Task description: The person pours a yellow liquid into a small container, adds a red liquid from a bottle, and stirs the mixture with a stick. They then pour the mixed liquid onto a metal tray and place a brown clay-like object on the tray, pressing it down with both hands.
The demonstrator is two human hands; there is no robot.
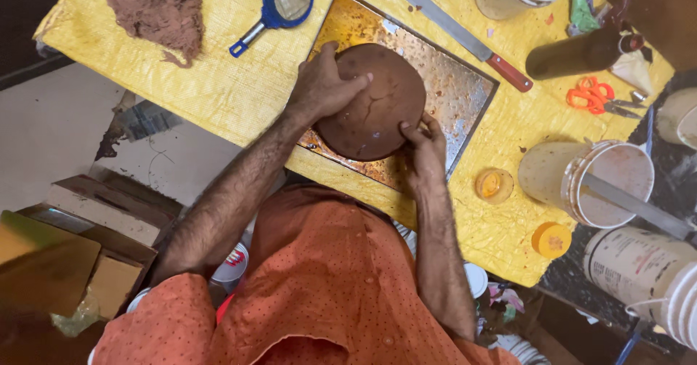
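The left hand [323,85] lies flat on top of the round brown cake [374,104]. The right hand [423,144] pinches its edge, over the metal tray [465,89].

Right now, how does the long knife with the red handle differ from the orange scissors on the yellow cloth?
The knife is one long straight steel blade with a red handle; the scissors are far shorter, with looped orange handles. The knife lies diagonally along the metal tray; the scissors lie farther off, beside the dark bottle. The scissors' blades look shut. Both lie flat on the yellow cloth, and no hand touches either.
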